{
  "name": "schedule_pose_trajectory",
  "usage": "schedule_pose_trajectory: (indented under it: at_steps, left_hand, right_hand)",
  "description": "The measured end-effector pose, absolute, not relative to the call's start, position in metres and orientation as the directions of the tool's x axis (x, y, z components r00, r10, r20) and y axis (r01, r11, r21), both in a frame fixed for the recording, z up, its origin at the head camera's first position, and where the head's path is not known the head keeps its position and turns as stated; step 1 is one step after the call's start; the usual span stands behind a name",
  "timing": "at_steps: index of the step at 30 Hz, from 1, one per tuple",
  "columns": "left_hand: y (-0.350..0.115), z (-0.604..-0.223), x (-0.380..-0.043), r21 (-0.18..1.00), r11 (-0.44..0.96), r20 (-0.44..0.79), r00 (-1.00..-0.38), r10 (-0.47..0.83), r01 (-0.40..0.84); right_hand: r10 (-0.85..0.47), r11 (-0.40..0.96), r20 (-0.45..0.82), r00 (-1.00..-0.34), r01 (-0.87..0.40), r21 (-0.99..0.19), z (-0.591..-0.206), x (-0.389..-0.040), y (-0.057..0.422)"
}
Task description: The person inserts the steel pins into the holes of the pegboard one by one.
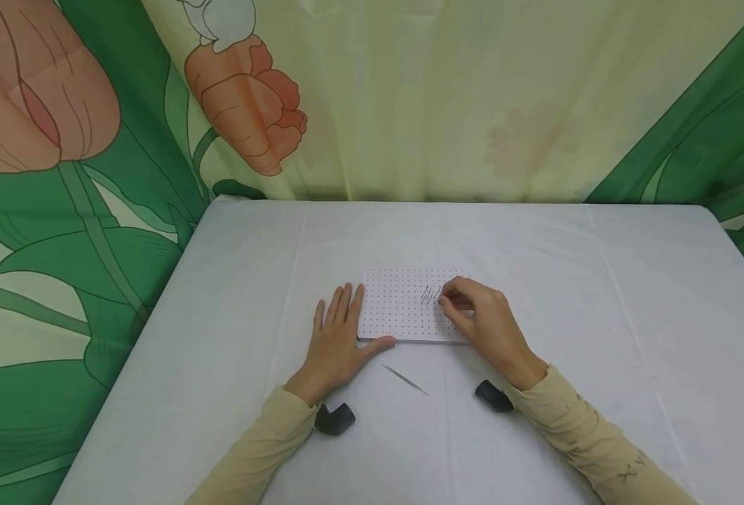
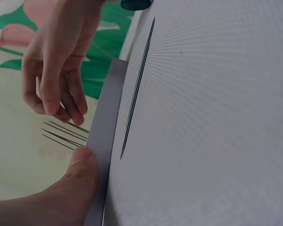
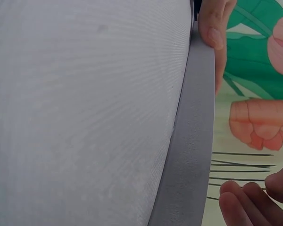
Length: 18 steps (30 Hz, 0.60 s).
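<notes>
A white board dotted with a grid of small holes lies on the table, and several thin metal pins stand up from it. My left hand rests at the board's left edge with straight, spread fingers. Its thumb presses on the near edge. Over the right part of the board, my right hand pinches the upper end of a thin metal pin between thumb and fingertips. One loose pin, pointed at both ends, lies on the cloth in front of the board.
White cloth covers the table. A black wrist device sits by the left wrist, another black device by the right. Behind the table hangs a curtain printed with flowers and leaves.
</notes>
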<state>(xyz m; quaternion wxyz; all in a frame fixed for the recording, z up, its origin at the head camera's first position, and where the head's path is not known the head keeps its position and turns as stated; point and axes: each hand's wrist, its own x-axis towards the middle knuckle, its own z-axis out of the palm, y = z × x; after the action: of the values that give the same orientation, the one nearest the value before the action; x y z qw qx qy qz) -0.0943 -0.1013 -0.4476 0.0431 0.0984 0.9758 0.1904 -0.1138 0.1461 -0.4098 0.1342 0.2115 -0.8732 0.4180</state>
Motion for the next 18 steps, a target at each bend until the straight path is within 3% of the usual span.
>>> schedule_pose_trajectory:
  at_steps: [18]
  left_hand:
    - [-0.1010, -0.4443, -0.0934, 0.380, 0.907, -0.052, -0.975, 0.214, 0.179]
  right_hand:
    - [-0.218, 0.621, 0.388, -0.895, -0.435, -0.652, -0.4099, -0.1127, 0.1465]
